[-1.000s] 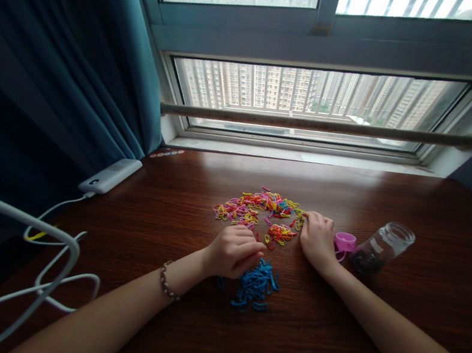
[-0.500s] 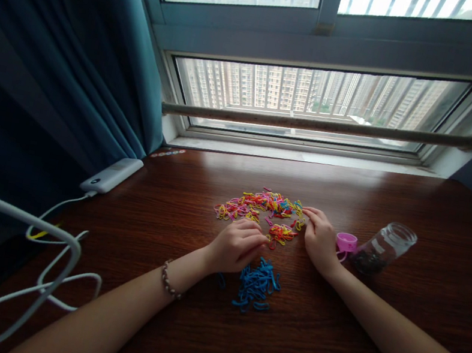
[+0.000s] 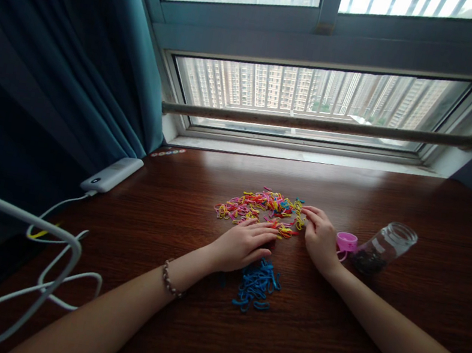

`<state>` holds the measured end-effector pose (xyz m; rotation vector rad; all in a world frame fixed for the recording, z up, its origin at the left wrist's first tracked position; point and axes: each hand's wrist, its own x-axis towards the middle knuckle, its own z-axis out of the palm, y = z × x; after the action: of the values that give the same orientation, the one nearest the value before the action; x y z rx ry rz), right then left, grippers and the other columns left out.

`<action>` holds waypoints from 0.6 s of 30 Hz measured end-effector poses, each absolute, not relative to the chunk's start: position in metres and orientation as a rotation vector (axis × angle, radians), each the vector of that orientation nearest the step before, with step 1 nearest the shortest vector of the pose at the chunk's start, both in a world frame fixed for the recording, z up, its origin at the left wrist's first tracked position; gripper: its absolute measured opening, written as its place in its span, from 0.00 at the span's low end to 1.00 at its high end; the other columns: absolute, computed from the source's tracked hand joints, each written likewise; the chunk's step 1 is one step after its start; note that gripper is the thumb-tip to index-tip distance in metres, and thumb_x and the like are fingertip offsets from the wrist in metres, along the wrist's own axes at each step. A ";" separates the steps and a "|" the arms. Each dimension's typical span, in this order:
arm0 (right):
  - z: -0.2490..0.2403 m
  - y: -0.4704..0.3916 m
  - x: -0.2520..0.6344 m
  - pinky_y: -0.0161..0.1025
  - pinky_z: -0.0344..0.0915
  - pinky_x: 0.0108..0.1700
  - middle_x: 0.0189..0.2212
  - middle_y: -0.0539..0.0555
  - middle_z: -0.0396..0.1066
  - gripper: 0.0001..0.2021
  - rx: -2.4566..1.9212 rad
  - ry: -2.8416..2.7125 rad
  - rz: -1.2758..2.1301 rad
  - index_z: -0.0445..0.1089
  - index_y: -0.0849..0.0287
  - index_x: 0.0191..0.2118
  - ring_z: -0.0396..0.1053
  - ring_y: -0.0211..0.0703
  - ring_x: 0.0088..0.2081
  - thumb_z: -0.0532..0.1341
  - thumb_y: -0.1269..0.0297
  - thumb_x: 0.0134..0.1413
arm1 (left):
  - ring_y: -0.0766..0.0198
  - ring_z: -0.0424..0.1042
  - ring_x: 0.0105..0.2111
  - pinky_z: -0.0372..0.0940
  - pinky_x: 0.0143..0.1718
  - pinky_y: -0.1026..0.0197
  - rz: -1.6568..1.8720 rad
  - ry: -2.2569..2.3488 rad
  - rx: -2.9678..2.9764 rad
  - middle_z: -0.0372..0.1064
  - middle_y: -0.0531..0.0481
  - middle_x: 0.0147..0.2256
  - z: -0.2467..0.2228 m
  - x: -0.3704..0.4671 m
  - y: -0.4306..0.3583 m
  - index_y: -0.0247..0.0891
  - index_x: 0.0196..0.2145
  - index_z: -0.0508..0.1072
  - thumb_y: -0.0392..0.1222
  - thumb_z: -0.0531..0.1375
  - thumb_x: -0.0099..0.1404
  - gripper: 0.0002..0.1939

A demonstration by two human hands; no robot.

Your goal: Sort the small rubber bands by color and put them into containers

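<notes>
My left hand (image 3: 244, 245) is spread palm down, its fingertips over a small orange and yellow pile of rubber bands (image 3: 286, 232). Directly below that hand lies a heap of blue rubber bands (image 3: 257, 287). A wider pile of pink, yellow, red and blue rubber bands (image 3: 253, 204) curves behind it. At this pile's right end, my right hand (image 3: 319, 237) has its fingers stretched toward some yellow rubber bands (image 3: 299, 213), with the tips touching or very close to them. Its thumb is mostly hidden, and I see nothing held.
Right of my right hand, a clear jar (image 3: 383, 248) lies tilted with dark contents, beside a pink cup-shaped lid (image 3: 346, 242). A white power bank (image 3: 112, 175) with a looping white cable (image 3: 78, 258) sits at left by the blue curtain (image 3: 141, 93). A rail (image 3: 318, 125) crosses the window.
My left hand has opened from a pinch and moved slightly right and forward, over the orange and yellow bands. The right hand has barely moved; yellow bands now show in a line beside its fingertips.
</notes>
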<state>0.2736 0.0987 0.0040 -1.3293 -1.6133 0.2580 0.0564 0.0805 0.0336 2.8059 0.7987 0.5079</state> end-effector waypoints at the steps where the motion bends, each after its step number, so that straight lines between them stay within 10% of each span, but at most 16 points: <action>1: 0.003 0.099 0.274 0.45 0.61 0.49 0.41 0.59 0.69 0.17 -1.338 -1.607 0.255 0.71 0.61 0.39 0.66 0.46 0.43 0.47 0.74 0.49 | 0.59 0.60 0.53 0.53 0.55 0.52 0.559 0.840 2.794 0.64 0.46 0.51 0.032 0.056 0.081 0.40 0.50 0.63 0.45 0.48 0.65 0.17; 11: -0.012 0.117 0.274 0.48 0.58 0.54 0.47 0.64 0.65 0.19 -1.450 -1.698 0.211 0.68 0.66 0.44 0.62 0.49 0.50 0.47 0.75 0.48 | 0.60 0.68 0.39 0.62 0.45 0.54 0.926 1.272 2.648 0.70 0.45 0.36 0.020 0.042 0.100 0.36 0.35 0.71 0.39 0.49 0.65 0.12; 18: -0.017 0.144 0.278 0.50 0.53 0.55 0.48 0.65 0.65 0.21 -1.638 -1.823 0.117 0.69 0.67 0.43 0.59 0.52 0.52 0.48 0.80 0.43 | 0.57 0.55 0.56 0.50 0.57 0.48 0.755 0.822 2.844 0.65 0.47 0.50 0.033 0.041 0.093 0.41 0.49 0.66 0.39 0.48 0.65 0.16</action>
<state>0.2778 0.1439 -0.0170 -1.6376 -1.8233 0.1166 0.0407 0.0931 0.0329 2.8435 0.8217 0.7546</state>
